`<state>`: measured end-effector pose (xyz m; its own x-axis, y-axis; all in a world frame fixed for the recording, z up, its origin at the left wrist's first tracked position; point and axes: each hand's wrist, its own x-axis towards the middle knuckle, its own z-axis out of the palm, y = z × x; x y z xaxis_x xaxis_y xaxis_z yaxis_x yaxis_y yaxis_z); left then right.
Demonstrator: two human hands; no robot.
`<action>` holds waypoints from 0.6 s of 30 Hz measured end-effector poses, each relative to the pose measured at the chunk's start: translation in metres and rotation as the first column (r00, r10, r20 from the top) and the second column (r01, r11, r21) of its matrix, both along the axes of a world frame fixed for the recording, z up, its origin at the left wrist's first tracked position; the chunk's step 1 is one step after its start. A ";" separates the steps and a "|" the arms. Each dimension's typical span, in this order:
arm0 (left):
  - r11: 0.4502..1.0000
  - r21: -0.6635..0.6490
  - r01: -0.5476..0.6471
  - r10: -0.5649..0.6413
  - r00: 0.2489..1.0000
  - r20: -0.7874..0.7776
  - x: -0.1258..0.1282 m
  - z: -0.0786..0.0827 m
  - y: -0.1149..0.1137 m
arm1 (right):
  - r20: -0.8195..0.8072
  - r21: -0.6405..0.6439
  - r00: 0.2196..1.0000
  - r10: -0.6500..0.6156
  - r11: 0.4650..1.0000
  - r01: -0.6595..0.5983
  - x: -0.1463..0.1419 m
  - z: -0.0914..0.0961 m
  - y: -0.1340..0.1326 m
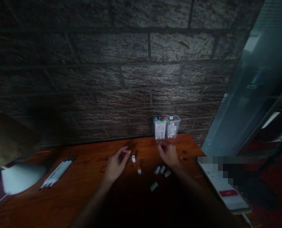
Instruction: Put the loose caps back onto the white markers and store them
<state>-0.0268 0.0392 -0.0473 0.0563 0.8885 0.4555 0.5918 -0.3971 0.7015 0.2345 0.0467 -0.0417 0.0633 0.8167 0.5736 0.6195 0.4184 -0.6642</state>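
Observation:
My left hand (117, 164) rests low over the wooden table, thumb and fingers curved but apart, with nothing visible between them. Just right of its fingertips stands a small white cylinder (133, 159) with a hollow-looking top. Nearer me is a short white cylinder with an orange top (139, 170). My right hand (168, 154) has its fingers curled together in a pinch in front of two clear plastic boxes; whatever they hold is hidden. The left box (160, 130) is full of markers with coloured ends; the right box (172, 128) holds fewer white pieces.
Several short pale cylinders (157, 170) lie left of my right forearm. A row of white pens with dark ends (57, 172) lies at the left, near a white lamp-like cone (22, 179). A lit device (223, 186) with a cable sits at the right edge. Behind is a brick wall (136, 76).

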 end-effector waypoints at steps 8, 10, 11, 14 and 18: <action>0.997 -0.045 -0.058 0.057 0.998 -0.018 -0.006 -0.009 0.004 | 0.007 0.006 0.999 0.041 0.999 -0.041 -0.005 -0.003 -0.001; 0.997 -0.063 -0.052 0.051 0.998 -0.025 -0.006 -0.010 0.004 | 0.011 0.005 0.999 0.044 0.999 -0.044 -0.005 -0.003 -0.002; 0.997 -0.066 -0.050 0.048 0.998 -0.028 -0.006 -0.011 0.004 | 0.014 0.003 0.999 0.045 0.999 -0.045 -0.005 -0.003 -0.002; 0.998 -0.053 -0.042 0.041 0.999 -0.032 -0.006 -0.013 0.004 | 0.018 -0.007 0.999 0.044 0.999 -0.044 -0.005 -0.002 -0.003; 0.998 -0.050 -0.030 0.028 0.999 -0.042 -0.006 -0.013 0.005 | 0.028 -0.016 0.999 0.033 0.999 -0.032 -0.005 -0.002 -0.003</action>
